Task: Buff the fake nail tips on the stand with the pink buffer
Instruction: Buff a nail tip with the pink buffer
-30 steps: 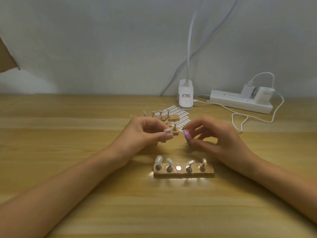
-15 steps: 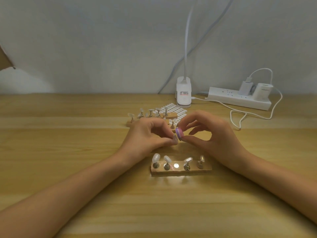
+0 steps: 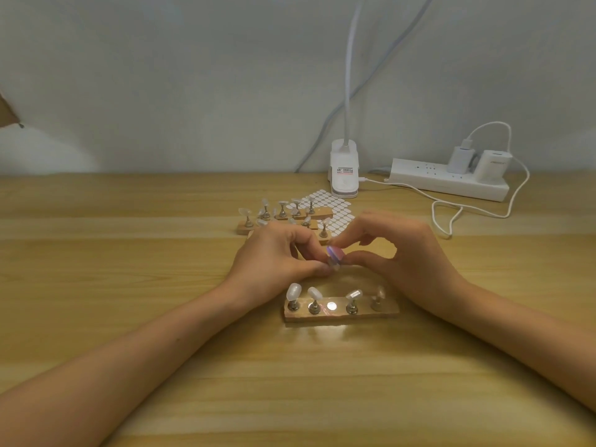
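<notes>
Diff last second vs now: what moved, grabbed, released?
The right hand brought the small pink buffer block leftward onto the pale fake nail tip pinched in the left hand, closing the gap between them. Nothing was taken up or let go. The near wooden stand kept its four tips and one bare spot.

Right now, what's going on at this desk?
A person is buffing fake nails. The right hand pinches a small pink buffer up against what looks like a nail tip, which the left hand pinches. In front of the hands, the wooden stand carries four tips, and its middle spot is bare.
</notes>
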